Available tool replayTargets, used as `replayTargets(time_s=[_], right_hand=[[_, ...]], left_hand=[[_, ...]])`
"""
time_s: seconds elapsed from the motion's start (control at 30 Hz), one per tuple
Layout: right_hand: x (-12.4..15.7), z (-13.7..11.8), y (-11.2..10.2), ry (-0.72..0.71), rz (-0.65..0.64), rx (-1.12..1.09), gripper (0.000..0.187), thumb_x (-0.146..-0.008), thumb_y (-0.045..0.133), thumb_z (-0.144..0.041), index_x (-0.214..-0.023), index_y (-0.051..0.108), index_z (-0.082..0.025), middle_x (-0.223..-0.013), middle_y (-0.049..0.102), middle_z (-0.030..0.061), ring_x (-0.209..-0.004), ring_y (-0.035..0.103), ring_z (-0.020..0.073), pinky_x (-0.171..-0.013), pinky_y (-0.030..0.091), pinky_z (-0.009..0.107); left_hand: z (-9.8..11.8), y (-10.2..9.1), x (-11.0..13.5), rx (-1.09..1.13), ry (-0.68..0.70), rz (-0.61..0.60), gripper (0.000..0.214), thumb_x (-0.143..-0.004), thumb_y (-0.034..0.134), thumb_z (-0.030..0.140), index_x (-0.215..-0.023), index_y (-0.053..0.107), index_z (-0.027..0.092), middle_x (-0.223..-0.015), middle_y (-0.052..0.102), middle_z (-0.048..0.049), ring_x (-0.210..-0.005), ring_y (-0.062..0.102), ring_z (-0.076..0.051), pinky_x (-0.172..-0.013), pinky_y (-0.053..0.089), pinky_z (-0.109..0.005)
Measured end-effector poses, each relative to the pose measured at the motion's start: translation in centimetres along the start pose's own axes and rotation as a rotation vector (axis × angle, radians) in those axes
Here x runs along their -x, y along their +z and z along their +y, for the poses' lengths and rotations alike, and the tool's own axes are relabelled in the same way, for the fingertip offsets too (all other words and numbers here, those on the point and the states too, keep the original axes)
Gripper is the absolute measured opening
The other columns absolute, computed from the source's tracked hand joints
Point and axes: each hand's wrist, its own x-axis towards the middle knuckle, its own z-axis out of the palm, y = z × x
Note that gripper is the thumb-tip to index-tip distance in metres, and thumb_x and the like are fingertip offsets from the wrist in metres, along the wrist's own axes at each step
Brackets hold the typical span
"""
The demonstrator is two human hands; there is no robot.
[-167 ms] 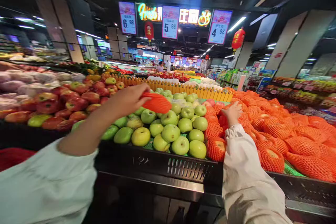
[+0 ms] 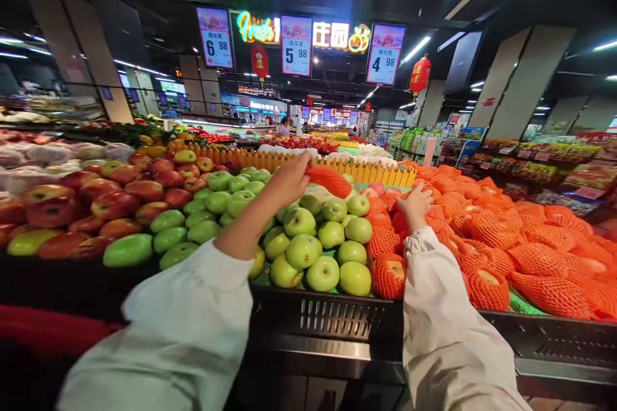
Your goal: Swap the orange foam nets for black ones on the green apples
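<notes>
My left hand [image 2: 290,178] is closed on one end of an orange foam net sleeve [image 2: 331,182], which looks flat and hangs over the back of the green apples [image 2: 303,250]. To the right, my right hand [image 2: 415,207] is at the near-left part of the apples in orange foam nets [image 2: 486,215]. Its thumb and fingers look apart, and I make out nothing between them. Whether its fingertips touch a netted apple cannot be seen clearly. My left forearm covers part of the green apples.
Red apples [image 2: 118,199] are heaped at the left, beside the green ones. A low yellow fence [image 2: 380,174] runs along the back. The black crate's front edge [image 2: 337,318] is nearest me. Price signs [image 2: 296,45] hang overhead.
My left hand has moved right and slightly upward with the orange foam net sleeve, toward my right hand. My right hand stays by the netted apples. The view has shifted a little.
</notes>
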Motion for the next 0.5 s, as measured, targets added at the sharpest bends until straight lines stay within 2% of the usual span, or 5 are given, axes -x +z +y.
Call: replayTargets(time_s=[0.1,0.2,0.33,0.43,0.5], right_hand=[[-0.4,0.1,0.6,-0.013,0.055,-0.025,0.092,-0.082,0.064,-0.043,-0.155,0.02,-0.009,-0.146,0.043,0.0305,-0.13,0.046,0.0418,-0.103,0.044,0.05],[-0.7,0.0,1.1,-0.031,0.103,-0.016,0.09,-0.081,0.065,-0.041,-0.154,0.023,-0.008,-0.144,0.045,0.0289,-0.131,0.047,0.0427,-0.106,0.042,0.051],[-0.5,-0.6,0.6,-0.143,0.133,0.024,0.078,-0.083,0.061,-0.041,-0.15,0.034,-0.01,-0.147,0.044,0.0279,-0.135,0.044,0.043,-0.11,0.039,0.051],[-0.3,-2.0,-0.2,-0.231,0.15,0.036,0.072,-0.088,0.055,-0.044,-0.15,0.038,-0.011,-0.151,0.043,0.0269,-0.138,0.043,0.043,-0.111,0.04,0.051],[-0.7,-3.6,-0.3,-0.306,0.07,0.063,0.071,-0.091,0.051,-0.046,-0.151,0.036,-0.01,-0.15,0.047,0.0262,-0.137,0.046,0.0415,-0.109,0.043,0.05]], left_hand=[[-1.8,3.3,-1.9,0.044,-0.062,0.146,0.028,-0.074,0.043,-0.001,-0.088,0.049,0.022,-0.101,0.061,-0.0083,-0.099,0.059,-0.025,-0.09,0.048,-0.037],[-4.2,4.5,-1.9,0.026,-0.18,0.223,0.028,-0.072,0.043,-0.002,-0.083,0.051,0.022,-0.104,0.06,-0.0087,-0.102,0.059,-0.025,-0.097,0.049,-0.038],[-5.5,4.9,-0.9,-0.114,-0.282,0.169,0.029,-0.076,0.044,0.0,-0.087,0.063,0.019,-0.112,0.061,-0.012,-0.107,0.06,-0.028,-0.1,0.049,-0.042],[-5.2,5.0,-0.4,-0.222,-0.236,0.108,0.031,-0.084,0.044,0.003,-0.096,0.07,0.017,-0.118,0.062,-0.0138,-0.112,0.059,-0.03,-0.099,0.049,-0.044],[-4.7,5.1,-0.2,-0.272,-0.195,0.06,0.034,-0.087,0.043,0.004,-0.101,0.071,0.016,-0.119,0.063,-0.0146,-0.112,0.059,-0.031,-0.097,0.05,-0.045]])
